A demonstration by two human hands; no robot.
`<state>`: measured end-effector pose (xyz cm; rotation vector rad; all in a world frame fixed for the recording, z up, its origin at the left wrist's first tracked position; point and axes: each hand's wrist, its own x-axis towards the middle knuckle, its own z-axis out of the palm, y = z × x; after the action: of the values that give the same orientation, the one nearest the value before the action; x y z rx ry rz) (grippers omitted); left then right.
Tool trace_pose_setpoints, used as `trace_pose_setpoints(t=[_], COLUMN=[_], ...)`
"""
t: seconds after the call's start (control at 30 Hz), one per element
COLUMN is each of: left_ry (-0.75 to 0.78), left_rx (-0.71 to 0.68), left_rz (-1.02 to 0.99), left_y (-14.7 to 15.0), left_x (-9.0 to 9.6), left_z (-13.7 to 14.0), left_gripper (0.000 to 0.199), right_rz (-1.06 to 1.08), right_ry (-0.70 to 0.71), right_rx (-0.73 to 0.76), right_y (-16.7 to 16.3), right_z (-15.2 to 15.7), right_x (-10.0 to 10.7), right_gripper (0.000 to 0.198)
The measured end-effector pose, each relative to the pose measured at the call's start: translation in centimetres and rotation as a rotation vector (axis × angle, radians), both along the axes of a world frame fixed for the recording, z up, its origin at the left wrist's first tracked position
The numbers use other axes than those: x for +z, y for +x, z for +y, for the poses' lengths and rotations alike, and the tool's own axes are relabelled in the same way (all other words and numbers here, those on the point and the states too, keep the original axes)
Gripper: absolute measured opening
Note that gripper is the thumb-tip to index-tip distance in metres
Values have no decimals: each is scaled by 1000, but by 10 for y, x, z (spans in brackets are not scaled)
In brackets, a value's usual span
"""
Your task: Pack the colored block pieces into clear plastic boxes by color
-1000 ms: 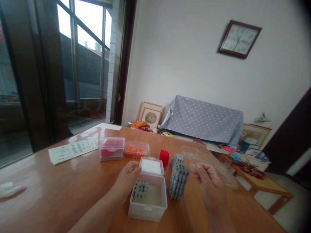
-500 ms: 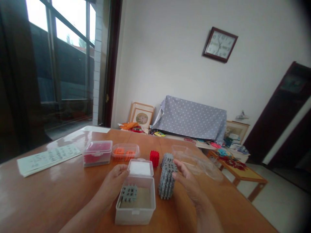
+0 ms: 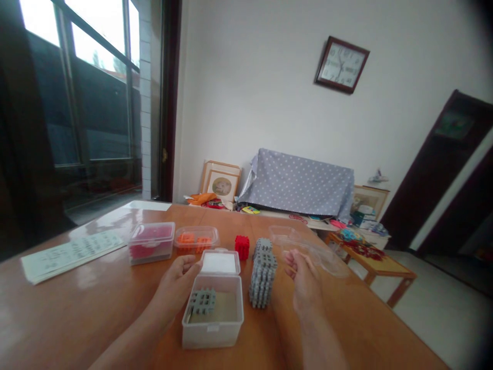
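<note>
My left hand (image 3: 177,281) is closed on the left side of a small clear plastic box (image 3: 213,336), thumb and fingers at its raised lid (image 3: 220,262). Inside the box lies a grey interlocking piece (image 3: 203,301), against the left wall. Right of the box stands a tall stack of grey interlocking pieces (image 3: 262,280), with another grey stack (image 3: 263,245) just behind it. My right hand (image 3: 306,280) hovers to the right of the stack, apart from it, its fingers curled in with nothing visible in them. A red block of pieces (image 3: 242,247) sits behind the box.
Farther left stand a lidded box of red pieces (image 3: 151,244) and a clear tub with orange pieces (image 3: 197,239). Written sheets (image 3: 73,255) lie at the table's left. Empty clear plastic containers (image 3: 308,252) are at the right, near the edge of the wooden table (image 3: 370,329).
My right hand has let go of the grey stack and moved right, its fingers curling in. The stack stays upright. My left hand stays at the box; the view has shifted slightly.
</note>
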<state>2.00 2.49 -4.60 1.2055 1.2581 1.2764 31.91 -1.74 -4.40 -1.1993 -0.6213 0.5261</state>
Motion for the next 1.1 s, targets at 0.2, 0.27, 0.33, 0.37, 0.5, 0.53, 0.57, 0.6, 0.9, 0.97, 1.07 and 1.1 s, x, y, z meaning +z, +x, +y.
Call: trace_pose_setpoints(t=[0.2,0.27,0.33,0.37,0.5,0.53,0.57,0.6,0.9,0.97,1.07,1.1], left_ry=[-6,-2,-1,5,46,51,54,54,321,361,402,415], left_rx=[-56,-65,-82,-90,-120,-134,-144,-142,39,4,-44,-60], left_rz=[-53,-49,-41,-35,12,19,26,42,335,338,358,375], left_y=[2,3,4,5,6,5,5,3,0,4,9,10], left_x=[-13,-15,-14,-13,-11,-12,-13,-15,-7,1,17,23], left_z=[2,1,0,-2,-5,-4,-3,-1,7,3,-3,-4], left_gripper=[52,51,50,49,43,42,42,44,49,42,36,35], right_rz=[-39,-66,-69,-67,-49,-39,-26,-9,182,202,231,242], right_ry=[-9,-23,-33,-35,-45,-47,-47,-47,-87,-96,-105,-107], right_rx=[-100,-130,-128,-120,-78,-71,-68,-68,1,14,20,20], right_y=[11,13,13,12,9,8,8,8,0,0,1,2], right_z=[-5,-4,-2,0,4,5,5,6,13,15,17,18], right_x=[-16,-21,-25,-26,-27,-27,-27,-27,-39,-42,-47,-48], right_gripper=[45,46,45,45,43,43,43,44,44,45,46,46])
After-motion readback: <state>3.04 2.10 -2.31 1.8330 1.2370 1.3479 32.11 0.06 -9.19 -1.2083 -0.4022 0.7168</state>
